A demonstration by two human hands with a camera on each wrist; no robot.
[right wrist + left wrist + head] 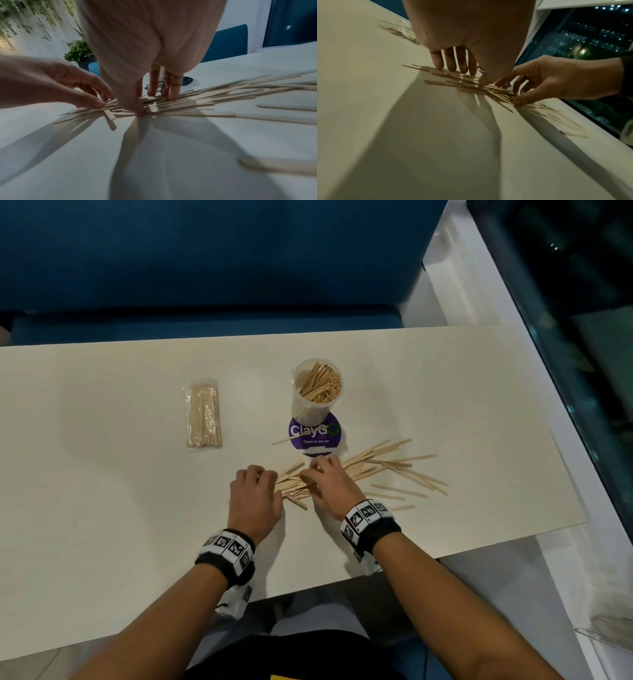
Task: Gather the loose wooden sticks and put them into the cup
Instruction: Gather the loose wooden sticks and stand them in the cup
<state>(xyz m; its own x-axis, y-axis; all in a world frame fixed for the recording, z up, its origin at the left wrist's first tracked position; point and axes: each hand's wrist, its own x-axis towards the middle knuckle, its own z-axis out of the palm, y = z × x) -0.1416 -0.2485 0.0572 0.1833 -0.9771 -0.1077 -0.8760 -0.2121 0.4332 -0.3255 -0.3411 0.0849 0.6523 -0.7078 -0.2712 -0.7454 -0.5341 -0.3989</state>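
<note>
We take the cup as our mark: a clear plastic one, upright on the pale table, already holding many wooden sticks on end. It stands at the far edge of a purple round sticker. Nearer to us than the cup, the loose sticks lie fanned flat on the table, most of them to the near right of it, one thin stick across the sticker's left edge.

Our left hand sits near-left of the cup, fingers slightly spread, tips pressing down on the pile's left end. Our right hand is directly in front of the cup, fingers curved and parted, tips and thumb on the sticks; whether it pinches any we cannot quite tell.

Left of the cup, well apart, lies a sealed packet of sticks.
</note>
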